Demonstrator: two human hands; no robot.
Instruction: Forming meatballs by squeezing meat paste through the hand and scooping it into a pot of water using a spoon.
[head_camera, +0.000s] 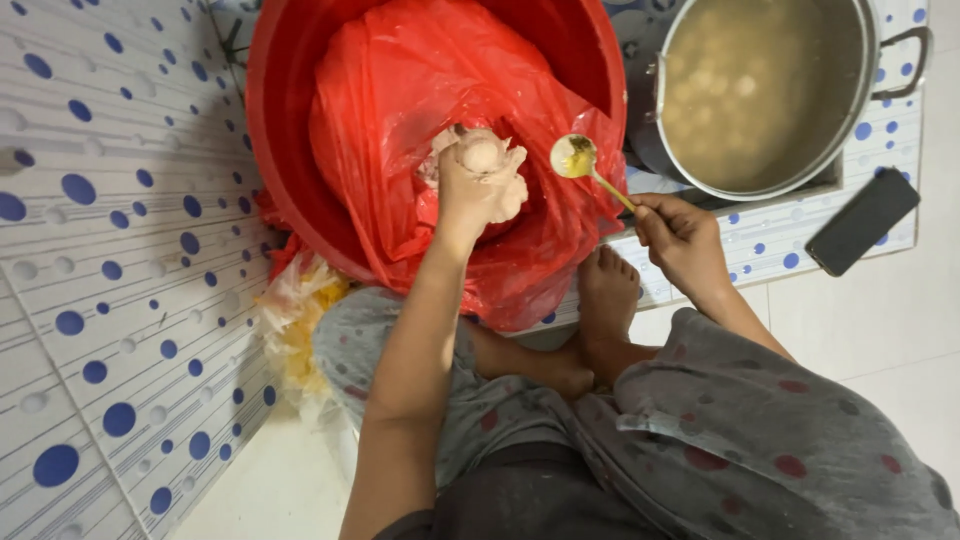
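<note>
Squeezing a lump of pale paste, the left hand is clenched around it so that a small ball is pushed up through the ring of thumb and forefinger; this grip seems meant to shape the paste into a round. The right hand is closed on the thin handle of a spoon, whose bowl is held just beside the ball, apparently so that the ball can be scooped off. Some yellowish paste is stuck in the spoon's bowl.

The lump is held above a red plastic bag, which is spread inside a red tub, probably as a lining to keep the paste off the tub. To the right, a metal pot of cloudy liquid is set near the tub, within reach of the spoon; several pale balls are seen floating in it, too many and too blurred to be counted. A dark phone is laid flat beside the pot on the dotted sheet. A bare foot is tucked near the tub.

Counted: one spoon, one tub, one bag, one pot, one phone, one lump in hand.
</note>
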